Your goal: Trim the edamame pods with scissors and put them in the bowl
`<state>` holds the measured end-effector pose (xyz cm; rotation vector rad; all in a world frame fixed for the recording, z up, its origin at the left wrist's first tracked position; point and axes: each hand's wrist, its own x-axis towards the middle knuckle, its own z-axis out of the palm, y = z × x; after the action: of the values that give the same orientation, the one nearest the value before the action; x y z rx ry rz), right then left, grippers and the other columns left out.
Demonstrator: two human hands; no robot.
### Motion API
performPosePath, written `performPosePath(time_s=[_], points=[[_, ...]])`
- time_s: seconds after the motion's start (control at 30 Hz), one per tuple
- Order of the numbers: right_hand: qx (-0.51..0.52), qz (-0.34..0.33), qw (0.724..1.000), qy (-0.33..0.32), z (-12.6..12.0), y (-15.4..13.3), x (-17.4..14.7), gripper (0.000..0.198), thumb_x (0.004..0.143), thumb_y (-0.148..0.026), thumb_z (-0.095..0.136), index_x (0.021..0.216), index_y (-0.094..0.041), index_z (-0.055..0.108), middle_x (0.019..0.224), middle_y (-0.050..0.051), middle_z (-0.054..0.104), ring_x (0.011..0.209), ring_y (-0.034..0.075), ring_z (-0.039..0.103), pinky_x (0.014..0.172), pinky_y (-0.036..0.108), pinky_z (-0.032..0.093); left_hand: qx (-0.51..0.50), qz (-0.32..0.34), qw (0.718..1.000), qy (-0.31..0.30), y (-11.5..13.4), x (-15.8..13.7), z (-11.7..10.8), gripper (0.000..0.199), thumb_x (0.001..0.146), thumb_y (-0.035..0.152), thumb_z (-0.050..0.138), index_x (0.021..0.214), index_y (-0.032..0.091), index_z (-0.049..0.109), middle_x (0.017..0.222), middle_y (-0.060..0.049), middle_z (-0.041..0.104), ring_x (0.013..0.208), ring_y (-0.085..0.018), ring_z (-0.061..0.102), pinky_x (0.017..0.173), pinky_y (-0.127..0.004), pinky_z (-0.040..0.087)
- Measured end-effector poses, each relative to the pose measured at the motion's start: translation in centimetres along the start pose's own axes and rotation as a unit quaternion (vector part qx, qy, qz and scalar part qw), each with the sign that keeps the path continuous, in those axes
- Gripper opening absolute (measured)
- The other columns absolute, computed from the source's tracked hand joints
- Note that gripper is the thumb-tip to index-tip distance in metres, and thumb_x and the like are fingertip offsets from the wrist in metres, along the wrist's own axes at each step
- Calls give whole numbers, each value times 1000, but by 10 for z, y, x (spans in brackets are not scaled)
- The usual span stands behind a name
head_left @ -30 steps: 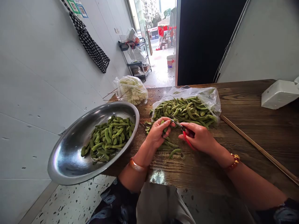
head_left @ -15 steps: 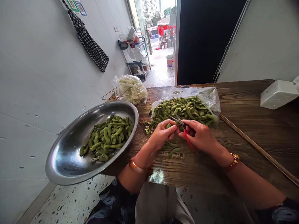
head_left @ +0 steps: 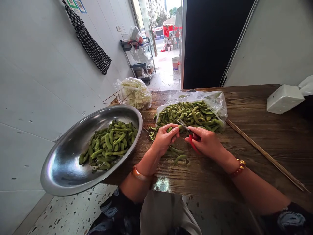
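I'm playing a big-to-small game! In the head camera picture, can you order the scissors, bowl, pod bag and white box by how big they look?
1. Bowl
2. Pod bag
3. White box
4. Scissors, partly hidden by the right hand

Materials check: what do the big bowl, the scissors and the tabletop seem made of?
Bowl: polished metal, likely stainless steel; it gleams like a mirror.
Scissors: metal blades, thin and grey; handle probably plastic, being evenly red.
Tabletop: dark glossy wood or veneer, showing grain.
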<state>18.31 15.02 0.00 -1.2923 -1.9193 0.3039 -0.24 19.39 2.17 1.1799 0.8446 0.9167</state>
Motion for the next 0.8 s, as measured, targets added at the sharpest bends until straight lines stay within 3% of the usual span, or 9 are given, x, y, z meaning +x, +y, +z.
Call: performPosePath(time_s=[0.27,0.5,0.6,0.67,0.8], points=[[-5,9,1000,-25,1,0,-2,38,83,-40,63,112,-15,64,90,8,69,72,18,62,69,31,51,-42,-8,998,55,-1,4,-4,32,67,38,75,83,14,62,57,5,50,39,-1,36,35,-16,16],[-23,14,1000,16,-3,4,-1,40,83,-42,62,111,-15,64,79,5,67,64,17,58,64,30,49,-48,21,996,78,9,7,-14,37,70,45,70,68,16,47,60,5,47,41,-3,39,36,-16,16],[-28,15,999,24,-4,5,0,40,82,-42,63,112,-15,64,77,4,66,63,17,57,63,30,48,57,34,997,51,16,5,-20,31,72,40,69,71,17,47,61,6,47,42,-4,39,38,-18,20],[-31,15,999,24,-5,4,0,40,82,-42,64,112,-15,65,77,4,65,63,17,57,63,29,48,182,70,981,14,20,3,-24,22,72,33,68,75,16,54,62,5,49,48,-5,41,45,-18,29],[-32,21,999,29,-8,3,2,39,82,-41,64,111,-14,65,81,6,67,65,17,58,64,29,47,449,107,886,-45,21,3,-32,9,71,22,64,68,15,61,65,2,56,63,-10,48,63,-23,36]])
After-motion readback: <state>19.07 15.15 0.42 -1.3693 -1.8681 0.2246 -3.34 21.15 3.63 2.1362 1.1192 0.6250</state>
